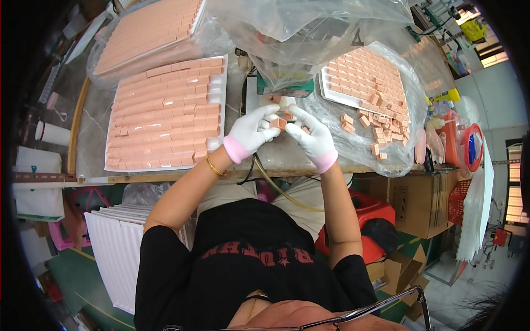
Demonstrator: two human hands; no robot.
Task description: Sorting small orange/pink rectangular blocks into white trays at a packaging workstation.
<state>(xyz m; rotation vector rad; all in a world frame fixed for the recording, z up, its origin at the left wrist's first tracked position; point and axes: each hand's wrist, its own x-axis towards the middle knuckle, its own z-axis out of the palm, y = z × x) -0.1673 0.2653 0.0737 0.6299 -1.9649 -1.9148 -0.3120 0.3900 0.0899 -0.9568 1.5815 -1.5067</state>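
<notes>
Both my hands wear white gloves with pink cuffs and meet over the table's near middle. Between the thumb and fingers of my left hand [251,132] is a small peach-coloured block [278,123], box-shaped. My right hand [313,135] is beside it, its fingers curled in toward the block; a bit of peach shows at its fingertips, too small to make out. Left of my hands lies a white tray [220,99] with rows of similar peach blocks. To the right, loose peach blocks [381,135] are scattered on clear plastic in front of another filled tray [329,91].
A green machine [284,89] draped with a clear plastic bag [309,38] stands just beyond my hands. Another filled tray [146,33] is at the far left. The table's wooden edge [149,177] runs before me. Below are stacked white trays [116,248], a red stool [375,207] and cardboard boxes [417,204].
</notes>
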